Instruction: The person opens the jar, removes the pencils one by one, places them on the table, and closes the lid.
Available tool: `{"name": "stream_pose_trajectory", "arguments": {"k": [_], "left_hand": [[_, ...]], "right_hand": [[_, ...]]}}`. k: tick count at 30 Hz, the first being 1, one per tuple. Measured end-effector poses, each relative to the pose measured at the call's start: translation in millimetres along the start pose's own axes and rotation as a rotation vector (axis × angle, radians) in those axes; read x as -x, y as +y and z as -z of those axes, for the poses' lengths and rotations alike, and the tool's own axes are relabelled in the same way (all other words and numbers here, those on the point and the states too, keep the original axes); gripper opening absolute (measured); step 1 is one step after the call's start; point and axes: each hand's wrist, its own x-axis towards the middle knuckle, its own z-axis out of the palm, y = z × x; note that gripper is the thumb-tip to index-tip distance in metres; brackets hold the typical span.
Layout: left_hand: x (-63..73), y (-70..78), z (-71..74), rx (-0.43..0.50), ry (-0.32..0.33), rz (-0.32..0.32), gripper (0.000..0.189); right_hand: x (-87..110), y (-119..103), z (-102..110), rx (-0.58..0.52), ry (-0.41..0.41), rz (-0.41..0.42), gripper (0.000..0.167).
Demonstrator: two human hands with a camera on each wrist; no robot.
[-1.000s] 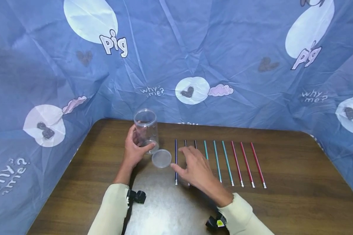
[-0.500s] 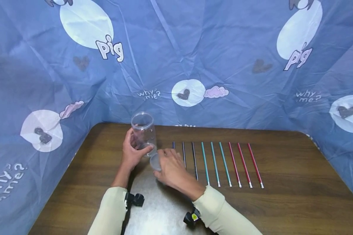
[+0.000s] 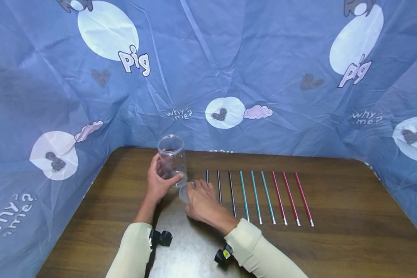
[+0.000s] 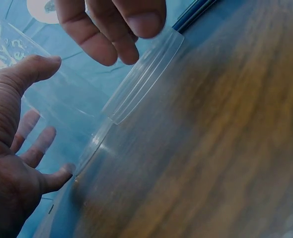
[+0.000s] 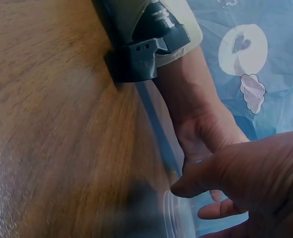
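Observation:
A clear plastic jar [image 3: 175, 158] stands upright and uncapped at the left of the table. My left hand [image 3: 158, 181] holds it low down, thumb across the near side and fingers behind. Right beside the jar's base lies its clear round lid [image 3: 183, 193]. My right hand [image 3: 203, 202] reaches over the lid from the right and grips its rim. In the right wrist view the thumb [image 5: 196, 181] is right at the lid's edge [image 5: 176, 215]. The left wrist view shows bent right fingertips [image 4: 129, 57] over the lid, partly hiding it.
Several pencils lie in a row to the right: dark blue ones [image 3: 231, 193] partly behind the right hand, teal ones [image 3: 255, 197], and red ones [image 3: 291, 199]. A blue printed cloth [image 3: 281, 69] hangs behind the brown wooden table [image 3: 351, 208].
My right hand has moved left from over the dark pencils to the lid and grips it there. The left hand keeps its hold on the jar. The head view has shifted slightly.

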Motion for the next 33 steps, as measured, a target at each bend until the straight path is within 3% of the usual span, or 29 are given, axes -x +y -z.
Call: {"name": "stream_pose_trajectory", "arguments": {"k": [10, 17, 19, 26, 33], "left_hand": [[-0.4, -7.5, 0.7, -0.031, 0.013, -0.013, 0.092], [-1.2, -6.9, 0.1, -0.035, 0.004, -0.016, 0.092], [-0.8, -4.3, -0.7, -0.036, 0.0, -0.01, 0.092], [6.8, 25.9, -3.6, -0.044, -0.009, 0.001, 0.089], [7.6, 28.3, -2.5, -0.034, -0.011, 0.025, 0.088]], "right_hand": [[-4.3, -0.5, -3.9, 0.032, -0.012, -0.018, 0.059], [-9.5, 5.4, -4.7, 0.082, -0.086, -0.069, 0.066], [-8.8, 6.4, -4.9, 0.065, -0.097, -0.074, 0.066], [-8.9, 6.3, -8.9, 0.019, -0.101, -0.085, 0.069], [-10.2, 5.1, -11.0, 0.003, -0.084, -0.09, 0.064]]}}
